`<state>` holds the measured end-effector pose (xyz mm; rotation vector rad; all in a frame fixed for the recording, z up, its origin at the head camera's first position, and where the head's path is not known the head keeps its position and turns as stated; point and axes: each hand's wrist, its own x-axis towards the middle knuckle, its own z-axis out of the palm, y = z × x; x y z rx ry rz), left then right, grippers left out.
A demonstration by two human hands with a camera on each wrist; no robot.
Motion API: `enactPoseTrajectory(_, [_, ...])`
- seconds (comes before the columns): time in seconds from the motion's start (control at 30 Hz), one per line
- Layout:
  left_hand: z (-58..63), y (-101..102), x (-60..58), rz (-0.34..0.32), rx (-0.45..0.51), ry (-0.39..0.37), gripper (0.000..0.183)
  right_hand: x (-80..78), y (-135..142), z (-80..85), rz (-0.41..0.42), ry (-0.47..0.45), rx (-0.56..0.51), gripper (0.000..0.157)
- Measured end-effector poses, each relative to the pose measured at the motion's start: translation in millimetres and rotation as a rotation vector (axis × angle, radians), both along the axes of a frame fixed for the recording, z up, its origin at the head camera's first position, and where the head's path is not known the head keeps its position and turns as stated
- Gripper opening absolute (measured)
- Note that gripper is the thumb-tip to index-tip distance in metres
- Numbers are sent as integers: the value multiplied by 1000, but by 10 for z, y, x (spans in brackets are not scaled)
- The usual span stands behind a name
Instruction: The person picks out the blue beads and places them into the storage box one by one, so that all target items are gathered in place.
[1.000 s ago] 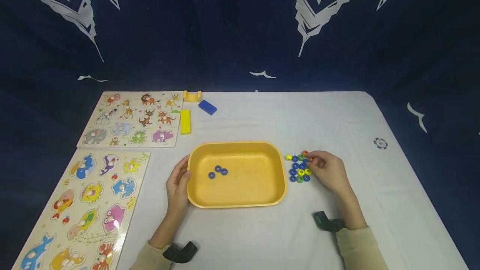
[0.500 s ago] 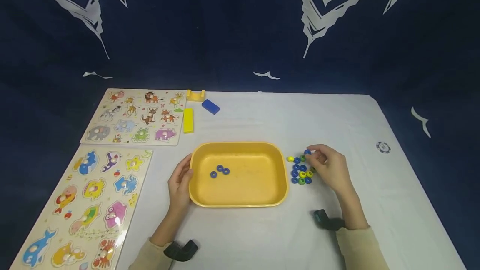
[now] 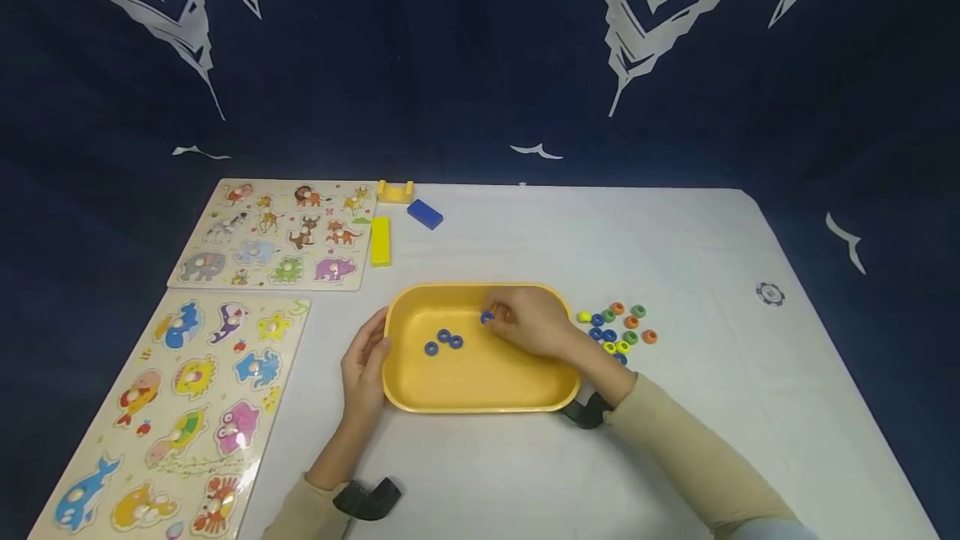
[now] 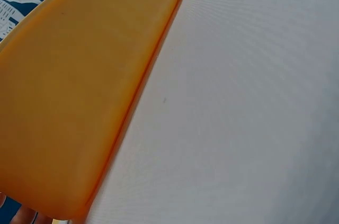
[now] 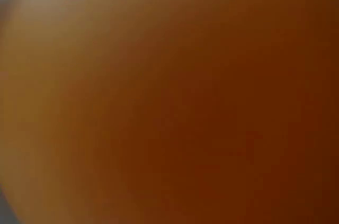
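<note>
A shallow yellow tray [image 3: 480, 386] rests on the white table, and its outer wall [image 4: 79, 97] fills much of the left wrist view. My left hand [image 3: 363, 373] grips the tray's left rim, thumb on the near side. Over the tray, my right hand [image 3: 529, 322] pinches a blue bead [image 3: 487, 317] between thumb and fingers. Three blue ring-shaped beads [image 3: 444, 335] lie on the tray floor, left of that hand. Right of the tray sits a loose group of beads [image 3: 610, 335] in blue, green, yellow and orange, partly screened by the right forearm. The right wrist view is an orange blur.
Two animal puzzle boards [image 3: 217, 407] lie along the left side. At the back left are a yellow block [image 3: 380, 242], a blue block [image 3: 425, 214] and a notched yellow block [image 3: 395, 192]. A round chip-like disc [image 3: 770, 294] lies far right.
My right hand has picked a blue bead from the group and carried it left over the tray. Orange and green beads it covered now show. The left hand stays at the rim.
</note>
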<state>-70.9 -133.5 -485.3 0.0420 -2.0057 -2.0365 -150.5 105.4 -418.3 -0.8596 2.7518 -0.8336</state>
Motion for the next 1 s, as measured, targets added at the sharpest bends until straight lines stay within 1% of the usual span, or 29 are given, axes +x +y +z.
enactPoseTrajectory(0.1, [-7, 13, 1, 0, -2, 5, 38, 19, -116, -101, -4, -16, 61, 13])
enactPoseTrajectory(0.17, [-6, 17, 1, 1, -5, 11, 38, 37, -175, -151, -11, -31, 66, 13])
enactPoseTrajectory(0.27, [0, 19, 3, -3, -10, 11, 38, 56, -239, -199, -20, -23, 66, 12])
enactPoseTrajectory(0.33, [13, 19, 8, -3, -11, 3, 39, 62, -267, -214, -4, -21, 66, 13])
enactPoseTrajectory(0.4, [45, 22, 14, 1, -10, -8, 39, 65, -287, -219, 25, -30, 61, 14])
enactPoseTrajectory(0.5, [130, 37, 35, 7, -12, -22, 39, 67, -299, -218, 85, -52, 49, 20])
enactPoseTrajectory(0.6, [220, 55, 57, 10, -17, -28, 39, 74, -280, -195, 100, -62, 25, 26])
enactPoseTrajectory(0.7, [276, 76, 76, 11, -23, -32, 38, 96, -196, -131, 79, -47, -37, 29])
enactPoseTrajectory(0.8, [284, 84, 81, 8, -27, -25, 38, 125, -30, -23, 36, -1, -173, 29])
enactPoseTrajectory(0.9, [284, 82, 77, 8, -28, -19, 38, 144, 223, 83, -24, 67, -300, 28])
enactPoseTrajectory(0.93, [283, 80, 76, 12, -31, -20, 38, 143, 321, 102, -53, 95, -326, 28])
enactPoseTrajectory(1.0, [285, 74, 73, 16, -29, -20, 39, 138, 528, 111, -114, 141, -335, 29])
